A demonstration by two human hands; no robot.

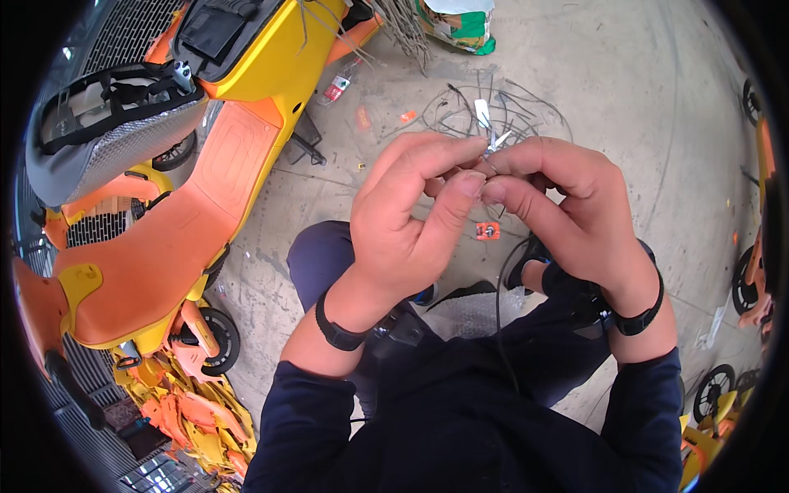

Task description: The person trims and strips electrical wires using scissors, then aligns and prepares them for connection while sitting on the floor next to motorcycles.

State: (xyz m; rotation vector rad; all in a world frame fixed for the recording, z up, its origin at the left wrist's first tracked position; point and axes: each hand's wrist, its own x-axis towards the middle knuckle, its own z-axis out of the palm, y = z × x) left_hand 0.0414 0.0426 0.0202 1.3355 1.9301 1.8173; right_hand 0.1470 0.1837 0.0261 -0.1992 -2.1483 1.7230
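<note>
My left hand [415, 214] and my right hand [567, 201] meet in front of me, thumbs and fingertips pinched close together. A thin grey cable [491, 167] shows between the fingertips of both hands; most of it is hidden by the fingers. Just beyond the fingertips is a small white strip [500, 140], and I cannot tell whether it hangs on the held cable or lies on the floor. Past my hands a loose tangle of dark cables [530, 107] with a white tag [482, 112] lies on the concrete floor.
To the left stands a yellow and orange scooter [238, 156] with a grey basket [107, 135] beside it. Yellow and orange panels [197, 415] are heaped at lower left. A plastic bottle [337, 86], a green-white sack [460, 25] and bubble wrap [477, 316] lie on the floor.
</note>
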